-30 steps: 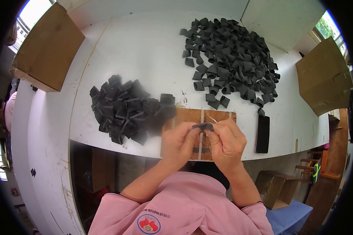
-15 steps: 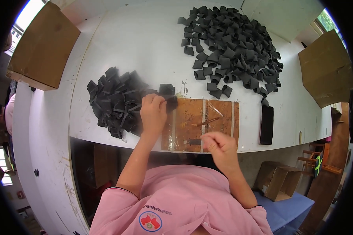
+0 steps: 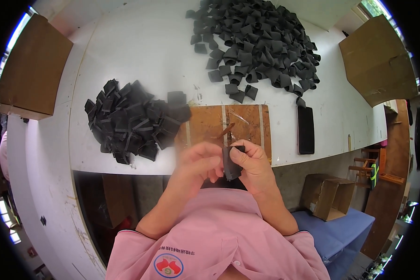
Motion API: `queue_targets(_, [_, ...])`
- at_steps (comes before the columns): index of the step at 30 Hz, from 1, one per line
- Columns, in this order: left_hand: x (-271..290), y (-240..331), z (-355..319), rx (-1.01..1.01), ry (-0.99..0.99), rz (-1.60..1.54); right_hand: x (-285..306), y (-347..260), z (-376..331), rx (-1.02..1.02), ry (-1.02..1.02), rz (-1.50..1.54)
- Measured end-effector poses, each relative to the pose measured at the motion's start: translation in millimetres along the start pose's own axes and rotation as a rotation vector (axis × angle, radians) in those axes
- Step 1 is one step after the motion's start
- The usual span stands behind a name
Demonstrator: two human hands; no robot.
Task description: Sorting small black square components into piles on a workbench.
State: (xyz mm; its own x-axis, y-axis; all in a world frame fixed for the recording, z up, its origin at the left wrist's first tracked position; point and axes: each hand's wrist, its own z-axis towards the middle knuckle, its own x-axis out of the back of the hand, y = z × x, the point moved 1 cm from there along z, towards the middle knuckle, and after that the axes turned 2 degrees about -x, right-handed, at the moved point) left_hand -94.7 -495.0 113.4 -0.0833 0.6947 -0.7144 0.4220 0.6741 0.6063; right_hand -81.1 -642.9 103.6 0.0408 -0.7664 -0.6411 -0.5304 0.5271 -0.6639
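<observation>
A small piece of black fabric, bent over at its top, is pinched between the thumb and fingers of my right hand, in front of my chest at the table's near edge. My left hand is at its left side, slightly blurred, fingers loosely curled and apart; whether they touch the piece I cannot tell. Beyond both hands lies a brown wooden board with pale strips across it. A slim brown stick-like tool rests on it. Left of the board is a heap of flat black fabric pieces.
A big pile of black folded fabric tubes covers the far right of the white table. A black phone lies right of the board. Cardboard boxes stand at left and right; another open box sits below.
My left hand has come from the heap back toward my chest. My right hand has moved in beside it and now holds a black fabric piece up off the board. The view has shifted.
</observation>
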Motion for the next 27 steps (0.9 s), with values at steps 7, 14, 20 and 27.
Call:
queue_targets(7, [9.6, -4.3, 3.7, 0.004, -0.003, 0.212, 7.1, 0.2, -0.8, -0.028, -0.037, -0.125])
queue_targets(14, [8.2, -3.0, 1.5, -0.066, -0.003, 0.396, 4.8, -2.8, 0.2, -0.021, -0.023, -0.232])
queue_targets(20, [6.8, 0.5, 0.2, -0.058, 0.045, 0.476, 3.6, -4.2, 1.5, -0.013, -0.006, -0.327])
queue_targets(27, [6.9, 1.7, 1.6, -0.046, 0.053, 0.477, 5.8, -5.3, 4.6, 0.007, -0.021, -0.378])
